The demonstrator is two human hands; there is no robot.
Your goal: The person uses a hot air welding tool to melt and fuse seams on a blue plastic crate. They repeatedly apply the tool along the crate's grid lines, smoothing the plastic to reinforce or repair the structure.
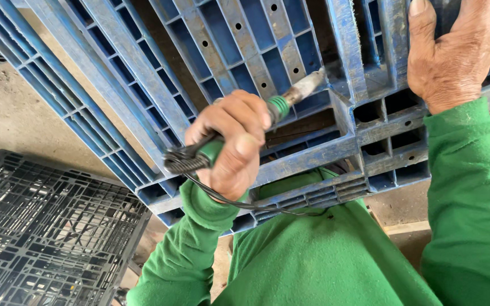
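My left hand [231,144] is closed around the green handle of a corded heating tool [282,102]. The tool's worn metal tip touches a rib of the blue plastic pallet [143,62], which stands tilted in front of me. The tool's black cord [184,160] is bunched under that hand and trails down across my green top. My right hand [452,51] lies flat on the pallet's upper right part, fingers spread over its ribs. Both arms wear green sleeves.
A black plastic pallet [46,226] lies at the lower left on a dusty concrete floor [7,107]. More blue pallet slats [58,79] run diagonally at the upper left. A pale wooden strip [406,228] lies on the floor under the blue pallet's edge.
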